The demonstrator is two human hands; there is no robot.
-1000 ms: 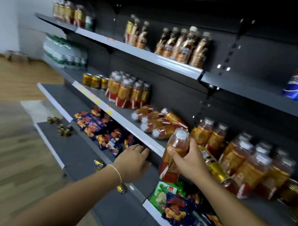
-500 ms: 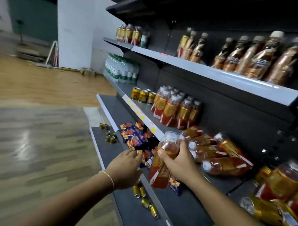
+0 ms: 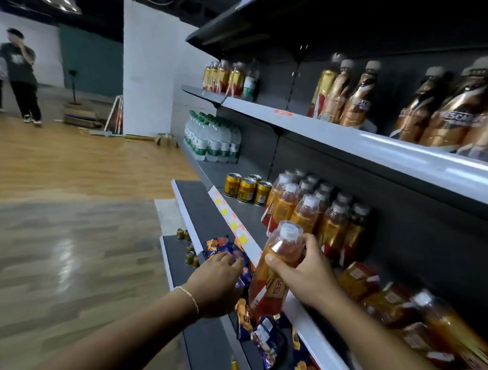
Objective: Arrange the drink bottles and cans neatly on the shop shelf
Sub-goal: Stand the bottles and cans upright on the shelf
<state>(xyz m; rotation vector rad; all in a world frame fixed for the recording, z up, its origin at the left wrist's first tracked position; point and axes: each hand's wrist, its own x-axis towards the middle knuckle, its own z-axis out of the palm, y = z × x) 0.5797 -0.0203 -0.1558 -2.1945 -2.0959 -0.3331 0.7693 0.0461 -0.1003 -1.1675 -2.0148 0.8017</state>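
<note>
My right hand point(image 3: 304, 274) grips an orange tea bottle point(image 3: 272, 273) with a white cap, tilted, just in front of the middle shelf's white edge point(image 3: 301, 316). Behind it stands a block of several upright tea bottles point(image 3: 319, 212). Three gold cans point(image 3: 247, 189) stand to their left. Toppled tea bottles point(image 3: 387, 298) lie on the same shelf to the right. My left hand point(image 3: 216, 286), fingers relaxed, hovers over the snack bags point(image 3: 229, 252) on the lower shelf and holds nothing.
Brown coffee bottles point(image 3: 435, 115) line the upper shelf point(image 3: 347, 135). Green-labelled water bottles point(image 3: 213, 138) stand at the far left end. Small gold cans point(image 3: 188, 251) sit on the bottom ledge. Two people point(image 3: 11, 72) stand far off on the wooden floor.
My view has swung left along the shelf. My right hand has carried the tea bottle leftward toward the block of upright bottles. My left hand moved along with it.
</note>
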